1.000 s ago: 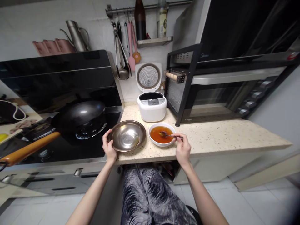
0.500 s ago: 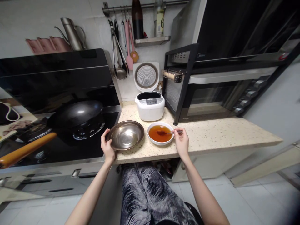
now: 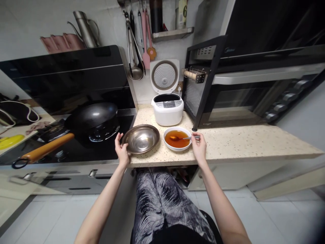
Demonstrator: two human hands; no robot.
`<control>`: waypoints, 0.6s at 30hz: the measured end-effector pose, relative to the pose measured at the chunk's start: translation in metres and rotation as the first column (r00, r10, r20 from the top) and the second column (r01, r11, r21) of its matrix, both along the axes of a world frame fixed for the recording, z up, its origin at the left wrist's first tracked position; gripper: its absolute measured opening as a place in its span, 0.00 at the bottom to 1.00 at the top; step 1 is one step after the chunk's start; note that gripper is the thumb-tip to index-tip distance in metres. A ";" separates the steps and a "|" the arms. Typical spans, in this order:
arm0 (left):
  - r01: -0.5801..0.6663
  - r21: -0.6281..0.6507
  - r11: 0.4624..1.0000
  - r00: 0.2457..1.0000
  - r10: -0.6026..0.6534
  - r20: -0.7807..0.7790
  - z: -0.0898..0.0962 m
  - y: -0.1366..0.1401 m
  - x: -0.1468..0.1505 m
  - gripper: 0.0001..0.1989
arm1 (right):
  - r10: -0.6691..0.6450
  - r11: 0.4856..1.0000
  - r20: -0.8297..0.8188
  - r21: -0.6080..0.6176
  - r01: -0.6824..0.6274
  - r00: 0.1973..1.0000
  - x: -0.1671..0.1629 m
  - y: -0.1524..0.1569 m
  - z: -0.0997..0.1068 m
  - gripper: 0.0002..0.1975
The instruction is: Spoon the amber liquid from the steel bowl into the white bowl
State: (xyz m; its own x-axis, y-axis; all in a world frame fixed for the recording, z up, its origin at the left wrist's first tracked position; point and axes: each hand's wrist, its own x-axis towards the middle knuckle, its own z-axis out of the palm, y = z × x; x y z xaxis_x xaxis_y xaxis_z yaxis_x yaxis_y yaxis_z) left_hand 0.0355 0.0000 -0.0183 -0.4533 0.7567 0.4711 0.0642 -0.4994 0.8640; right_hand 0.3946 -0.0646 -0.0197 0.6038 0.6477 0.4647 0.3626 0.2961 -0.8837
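A shallow stainless steel bowl sits at the left of the speckled countertop. My left hand grips its left rim, thumb at the near side and fingers behind. Nothing shows inside that bowl. Just to its right is a white bowl of clear reddish-brown liquid. My right hand pinches the handle of a metal spoon over this bowl's right rim. The spoon's head lies at the liquid's surface.
Behind the bowls stands a white rice cooker, lid raised. On the left is a stove with a black wok, its wooden handle pointing toward me. An oven in a black rack stands at the right. Utensils hang from the wall.
My view has tilted down and turned left. The spoon's head shows more clearly at the liquid's surface. My left hand keeps its hold on the steel bowl.
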 end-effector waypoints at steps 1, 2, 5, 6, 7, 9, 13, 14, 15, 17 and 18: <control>0.018 -0.023 1.000 1.000 -0.017 0.013 0.000 0.000 -0.001 0.41 | 0.011 1.000 0.003 -0.017 -0.011 1.000 0.002 0.000 -0.002 0.18; 0.038 -0.054 0.998 0.999 -0.036 0.035 0.000 0.000 -0.001 0.44 | 0.026 0.999 0.003 -0.038 -0.026 1.000 0.003 0.001 -0.004 0.18; 0.093 -0.183 0.979 0.983 -0.062 0.172 0.005 0.001 -0.001 0.50 | 0.079 0.988 -0.032 -0.128 -0.083 0.996 0.008 0.001 -0.012 0.20; 0.104 -0.228 0.968 0.975 -0.054 0.215 0.008 0.002 0.000 0.51 | 0.097 0.982 -0.055 -0.160 -0.104 0.994 0.009 0.001 -0.015 0.21; 0.111 -0.251 0.962 0.969 -0.049 0.240 0.011 0.003 0.001 0.51 | 0.113 0.975 -0.080 -0.185 -0.126 0.990 0.010 0.002 -0.016 0.21; 0.115 -0.277 0.954 0.967 -0.044 0.249 0.018 0.005 0.001 0.52 | 0.141 0.964 -0.127 -0.209 -0.165 0.982 0.010 0.002 -0.018 0.21; 0.062 -0.326 0.943 0.964 0.029 0.265 0.029 0.009 -0.009 0.52 | 0.174 0.946 -0.231 -0.229 -0.227 0.957 0.006 0.002 -0.015 0.21; 0.069 -0.336 0.939 0.962 0.026 0.271 0.032 0.009 -0.014 0.51 | 0.180 0.943 -0.256 -0.231 -0.241 0.950 0.005 0.003 -0.013 0.21; 0.080 -0.340 0.937 0.961 0.018 0.277 0.034 0.009 -0.020 0.50 | 0.187 0.941 -0.276 -0.227 -0.253 0.943 0.004 0.003 -0.012 0.21; 0.081 -0.328 0.941 0.958 0.018 0.288 0.040 0.006 -0.033 0.49 | 0.200 0.940 -0.298 -0.210 -0.268 0.933 0.003 0.004 -0.010 0.21; 0.075 -0.315 0.946 0.955 0.022 0.295 0.043 0.005 -0.039 0.50 | 0.204 0.940 -0.303 -0.203 -0.273 0.931 0.002 0.005 -0.009 0.20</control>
